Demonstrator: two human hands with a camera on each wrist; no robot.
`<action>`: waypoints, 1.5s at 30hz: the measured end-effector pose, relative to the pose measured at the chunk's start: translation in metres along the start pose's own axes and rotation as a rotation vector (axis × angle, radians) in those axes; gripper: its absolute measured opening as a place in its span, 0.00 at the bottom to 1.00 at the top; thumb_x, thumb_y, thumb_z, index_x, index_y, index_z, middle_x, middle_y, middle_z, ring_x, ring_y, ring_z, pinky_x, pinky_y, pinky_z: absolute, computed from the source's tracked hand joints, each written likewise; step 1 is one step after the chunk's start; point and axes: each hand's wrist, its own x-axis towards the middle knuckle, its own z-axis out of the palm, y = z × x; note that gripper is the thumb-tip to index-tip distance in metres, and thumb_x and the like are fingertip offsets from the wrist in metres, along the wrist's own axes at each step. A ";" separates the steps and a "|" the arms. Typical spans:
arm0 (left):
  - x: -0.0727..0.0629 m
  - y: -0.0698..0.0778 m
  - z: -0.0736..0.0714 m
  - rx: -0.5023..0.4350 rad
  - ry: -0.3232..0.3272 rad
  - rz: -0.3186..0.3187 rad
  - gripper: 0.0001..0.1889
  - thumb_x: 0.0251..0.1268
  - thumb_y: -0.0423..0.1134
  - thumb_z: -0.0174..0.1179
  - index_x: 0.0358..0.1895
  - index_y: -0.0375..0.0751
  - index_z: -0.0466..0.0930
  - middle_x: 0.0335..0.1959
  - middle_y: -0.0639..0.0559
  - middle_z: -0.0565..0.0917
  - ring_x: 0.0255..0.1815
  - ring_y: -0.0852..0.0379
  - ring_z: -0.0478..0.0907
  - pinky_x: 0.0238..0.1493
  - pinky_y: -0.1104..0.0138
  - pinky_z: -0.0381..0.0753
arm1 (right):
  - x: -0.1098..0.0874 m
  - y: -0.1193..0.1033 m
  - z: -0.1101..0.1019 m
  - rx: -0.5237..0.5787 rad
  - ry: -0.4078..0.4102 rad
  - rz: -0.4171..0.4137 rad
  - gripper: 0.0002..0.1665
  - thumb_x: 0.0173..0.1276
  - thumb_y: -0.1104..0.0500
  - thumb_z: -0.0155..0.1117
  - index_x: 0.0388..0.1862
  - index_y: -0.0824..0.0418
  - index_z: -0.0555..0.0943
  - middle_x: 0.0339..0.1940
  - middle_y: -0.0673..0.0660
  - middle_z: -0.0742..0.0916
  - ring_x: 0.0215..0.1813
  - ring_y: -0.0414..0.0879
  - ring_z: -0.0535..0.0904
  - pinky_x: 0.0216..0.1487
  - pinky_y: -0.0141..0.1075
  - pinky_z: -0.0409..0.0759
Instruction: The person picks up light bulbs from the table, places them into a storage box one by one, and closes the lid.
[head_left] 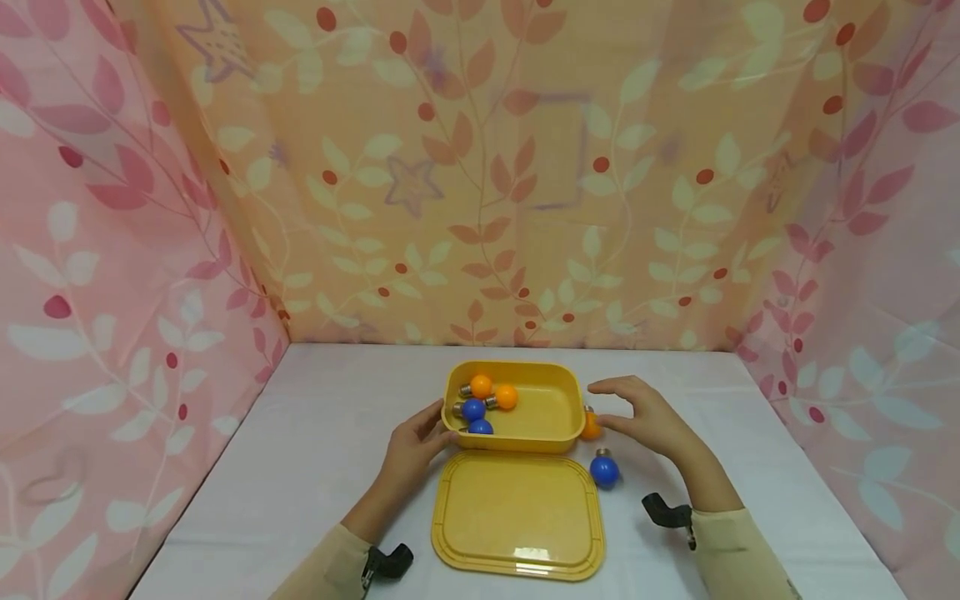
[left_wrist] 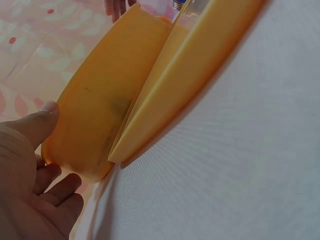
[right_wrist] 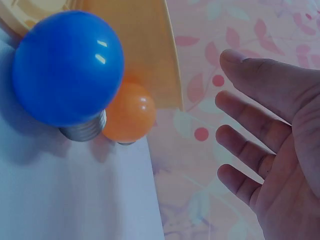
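Yellow box: open side up on the tabletop (head_left: 765,433). Box (head_left: 517,444) lies between the hands, its left end held, its right end close to the other palm.
Left hand (head_left: 412,446): gripping the box's left end, thumb at the near corner, fingers bent round the outer wall. Probably to keep a light box from sliding.
Right hand (head_left: 648,417): empty, fingers apart and loosely extended, palm turned towards the box. Thumb tip close by the loose orange bulb; whether it touches, can't tell.
Loose orange bulb (head_left: 592,427): just beside the box's right end, within the right hand's reach.
Loose blue bulb (head_left: 604,471): nearer the person than the right hand, screw end pointing away.
Bulbs inside: 2 orange bulbs (head_left: 506,397) and 2 blue bulbs (head_left: 474,409), clustered towards the left hand. Right half of the floor bare, likely easiest for the right hand to use.
Yellow lid (head_left: 517,512): flat, between the forearms, nearer the person than the box; seems laid there to leave the opening accessible.
Arm pose: both forearms angle inwards from the near side, right wrist bent towards the box.
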 end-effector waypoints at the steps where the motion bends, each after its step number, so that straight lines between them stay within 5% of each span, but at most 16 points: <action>1: 0.000 0.000 0.000 0.006 0.001 -0.006 0.35 0.64 0.42 0.73 0.74 0.47 0.72 0.72 0.50 0.76 0.74 0.48 0.72 0.72 0.54 0.72 | 0.000 0.002 -0.001 0.002 0.007 0.012 0.28 0.63 0.56 0.78 0.62 0.51 0.83 0.62 0.52 0.85 0.66 0.55 0.76 0.68 0.62 0.74; 11: 0.003 -0.003 -0.002 0.026 0.007 0.006 0.35 0.63 0.43 0.74 0.73 0.45 0.73 0.70 0.47 0.78 0.71 0.47 0.75 0.68 0.58 0.75 | -0.001 0.028 0.012 0.063 -0.018 0.260 0.28 0.67 0.48 0.74 0.64 0.56 0.82 0.61 0.55 0.86 0.66 0.60 0.76 0.69 0.66 0.70; 26: 0.000 -0.005 -0.001 0.018 0.002 0.007 0.37 0.61 0.49 0.74 0.74 0.48 0.73 0.70 0.48 0.78 0.71 0.47 0.76 0.68 0.57 0.75 | 0.000 0.041 0.032 0.116 -0.098 0.326 0.29 0.60 0.44 0.79 0.58 0.54 0.85 0.56 0.54 0.87 0.61 0.57 0.78 0.66 0.61 0.75; 45: 0.001 -0.007 0.002 0.001 0.037 -0.009 0.35 0.61 0.40 0.74 0.72 0.44 0.74 0.70 0.46 0.78 0.70 0.46 0.76 0.68 0.55 0.76 | 0.000 0.035 0.043 0.095 -0.098 0.417 0.32 0.56 0.38 0.80 0.56 0.50 0.85 0.54 0.51 0.87 0.59 0.53 0.78 0.68 0.60 0.74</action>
